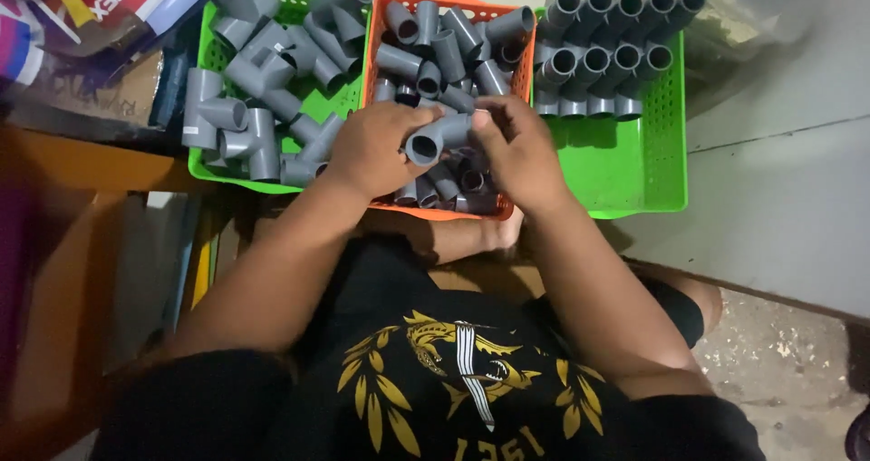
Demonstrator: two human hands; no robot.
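currently both hands grip one grey pipe fitting [438,137] above the orange basket [372,48]; left hand [370,148] wraps the open-mouthed end, right hand [515,148] pinches the other; looks rigid, light, smooth plastic, likely slippery; hold around the barrel, not the rim.

the pipe fitting [438,137] is plain grey, like the short pipe pieces [444,48] in the orange basket [370,39] and the tee fittings [258,71] in the bright green basket [207,164]. a second green basket [634,171] holds a grey row of pipes [603,53]. the shirt [435,370] is black with a gold, white-accented emblem; the floor [779,207] is pale grey.
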